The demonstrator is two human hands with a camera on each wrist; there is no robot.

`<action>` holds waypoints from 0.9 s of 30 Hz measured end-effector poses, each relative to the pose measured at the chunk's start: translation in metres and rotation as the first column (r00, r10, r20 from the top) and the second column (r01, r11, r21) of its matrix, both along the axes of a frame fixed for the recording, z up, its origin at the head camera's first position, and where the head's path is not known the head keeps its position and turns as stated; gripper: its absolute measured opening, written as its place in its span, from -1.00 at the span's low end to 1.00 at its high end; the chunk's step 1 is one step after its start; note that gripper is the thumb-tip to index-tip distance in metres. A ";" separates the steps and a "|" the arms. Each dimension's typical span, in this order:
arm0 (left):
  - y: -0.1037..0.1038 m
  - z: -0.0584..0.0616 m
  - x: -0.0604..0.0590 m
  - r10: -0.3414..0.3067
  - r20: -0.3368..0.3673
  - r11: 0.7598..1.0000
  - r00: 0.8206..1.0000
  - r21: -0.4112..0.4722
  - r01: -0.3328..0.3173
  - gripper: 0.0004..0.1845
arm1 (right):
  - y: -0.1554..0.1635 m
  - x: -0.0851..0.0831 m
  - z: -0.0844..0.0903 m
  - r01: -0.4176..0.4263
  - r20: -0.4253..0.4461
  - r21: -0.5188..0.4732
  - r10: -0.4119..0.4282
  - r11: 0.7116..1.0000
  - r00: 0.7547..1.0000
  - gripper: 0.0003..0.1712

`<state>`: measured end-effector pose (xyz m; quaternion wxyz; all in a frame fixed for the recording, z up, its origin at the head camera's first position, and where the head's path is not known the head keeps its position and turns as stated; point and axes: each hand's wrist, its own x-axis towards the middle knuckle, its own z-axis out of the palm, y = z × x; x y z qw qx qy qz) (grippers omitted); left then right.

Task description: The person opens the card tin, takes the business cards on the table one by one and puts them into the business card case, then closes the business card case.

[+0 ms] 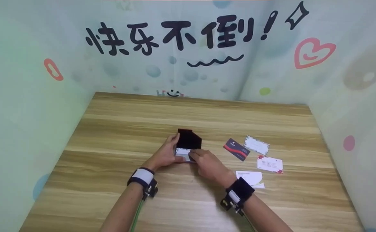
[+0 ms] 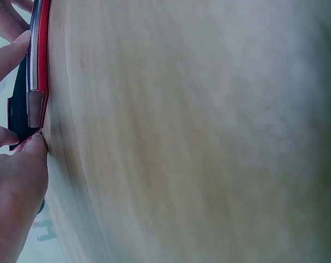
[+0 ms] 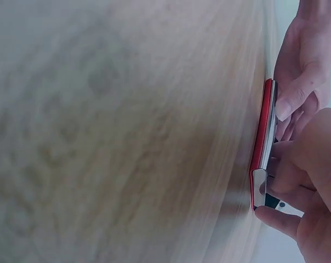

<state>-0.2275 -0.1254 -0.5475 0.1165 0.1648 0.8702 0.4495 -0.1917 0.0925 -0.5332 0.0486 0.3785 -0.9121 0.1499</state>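
Note:
A red card case (image 1: 189,139) with a black lining lies spread at mid-table, its angled flap raised away from me. In its near half, a pale patterned card (image 1: 183,150) sits within a metal-edged tray (image 2: 34,107). My left hand (image 1: 164,154) grips the case's left side, fingers along the edge and thumb (image 3: 291,101) over the near rim. At the right end, my right hand (image 1: 209,163) has its fingers curled over the tray and touching the card. One right finger (image 3: 279,220) rests at the case's lower corner. The right fingertips cover part of the card.
Right of the hands lie a dark card with a red stripe (image 1: 236,149), a card with a floral border (image 1: 257,145), a white card with red corners (image 1: 270,164) and white cards (image 1: 250,177) beside the right wrist. A printed curtain (image 1: 175,77) surrounds the wooden table (image 1: 136,119).

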 end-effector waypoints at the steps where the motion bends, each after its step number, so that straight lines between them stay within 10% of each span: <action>1: 0.000 0.000 0.000 -0.001 0.000 1.000 1.000 0.006 0.001 0.20 | 0.001 0.000 0.000 0.007 -0.001 -0.012 -0.007 1.000 1.000 -0.46; 15: 0.000 -0.001 -0.001 -0.007 -0.018 1.000 1.000 0.003 0.007 0.23 | 0.025 0.021 0.003 0.092 -0.071 -0.151 -0.103 0.984 0.992 -0.61; 27: 0.000 0.001 0.001 -0.009 -0.016 0.999 1.000 -0.039 0.008 0.21 | 0.067 0.055 0.006 0.156 0.007 -0.071 -0.156 0.985 0.988 -0.29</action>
